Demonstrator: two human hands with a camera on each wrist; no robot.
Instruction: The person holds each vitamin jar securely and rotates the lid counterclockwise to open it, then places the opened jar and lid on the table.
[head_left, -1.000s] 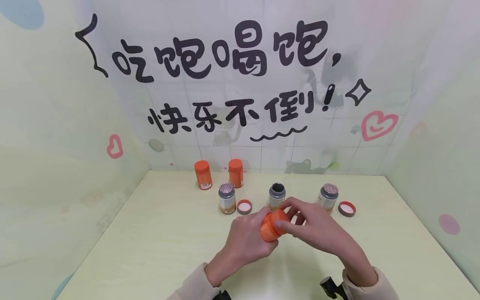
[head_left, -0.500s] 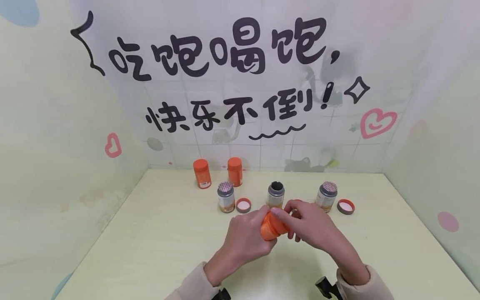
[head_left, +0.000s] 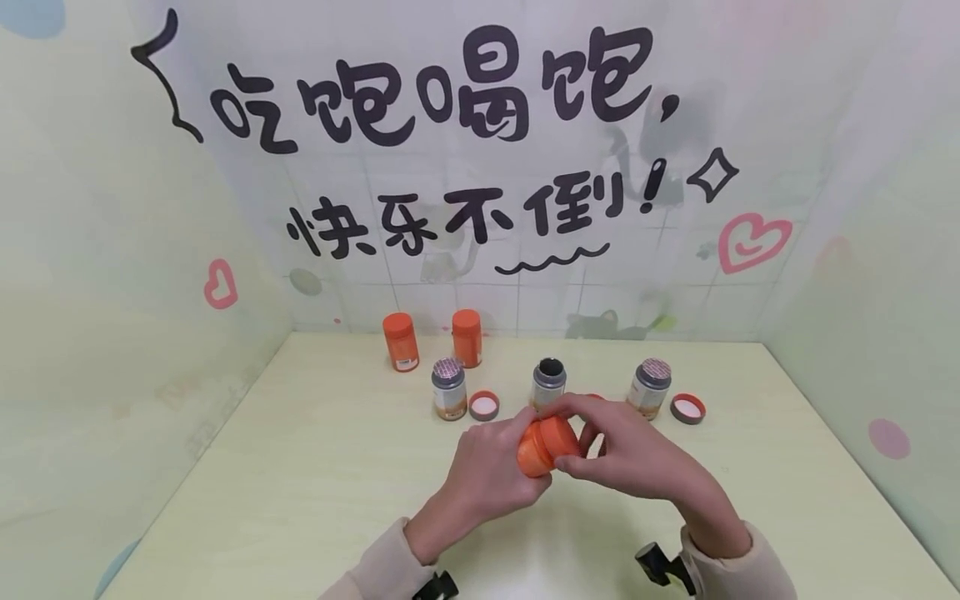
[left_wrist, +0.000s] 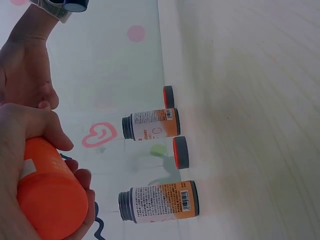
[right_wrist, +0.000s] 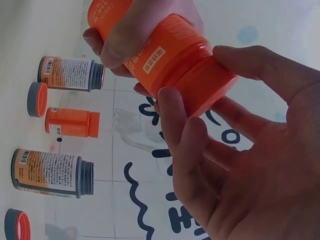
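My left hand (head_left: 491, 462) grips the body of an orange bottle (head_left: 531, 454), which is tilted with its capped end toward the right. In the left wrist view the rounded base of this bottle (left_wrist: 52, 200) faces the camera. My right hand (head_left: 637, 446) has its thumb and fingers round the orange screw cap (right_wrist: 205, 85), which sits on the bottle's neck. Behind the hands stands a grey-necked bottle (head_left: 550, 385) with a dark open mouth. Its lower part is hidden by the right hand.
Two orange capped bottles stand at the back, a left one (head_left: 401, 343) and a right one (head_left: 467, 340). Foil-topped bottles stand left (head_left: 450, 396) and right (head_left: 649, 390). Upturned lids lie beside them, one left (head_left: 483, 406), another right (head_left: 687, 407). A printed wall rises behind.
The right fingers have shifted round the cap: the thumb went over its top, then came back down below, with the forefinger above. The left hand keeps its grip. The head view has tilted slightly.
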